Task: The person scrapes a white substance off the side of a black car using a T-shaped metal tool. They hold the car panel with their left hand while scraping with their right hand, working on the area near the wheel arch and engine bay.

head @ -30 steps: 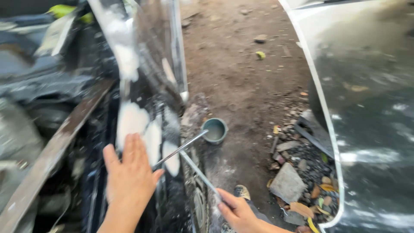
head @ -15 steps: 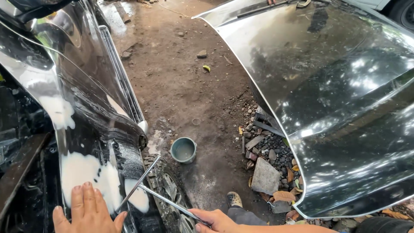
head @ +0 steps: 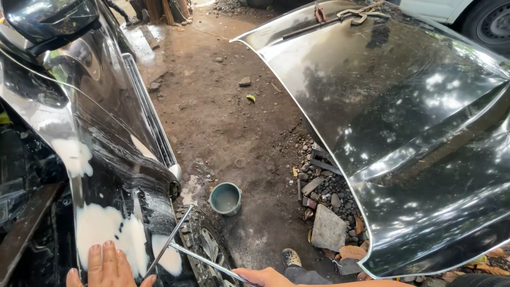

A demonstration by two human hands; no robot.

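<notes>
Pressing flat against the black car fender [head: 106,159] at the lower left of the frame, the left hand [head: 106,268] has its fingers spread open on the glossy panel, holding nothing; white filler patches [head: 103,234] lie just above and beside the fingertips. At the bottom centre, the right hand [head: 263,276] is closed around the end of a thin metal rod [head: 204,260], which runs up and left toward the fender; a second thin rod [head: 170,239] crosses it and leans against the panel near the wheel [head: 207,250]. A small round tin [head: 226,198] with pale liquid stands on the dirt ground [head: 223,122] in the lower middle; to its right sits a pile of stones [head: 329,212], and a large black car hood [head: 404,117] fills the right side; a shoe [head: 290,258] shows near the bottom edge.
</notes>
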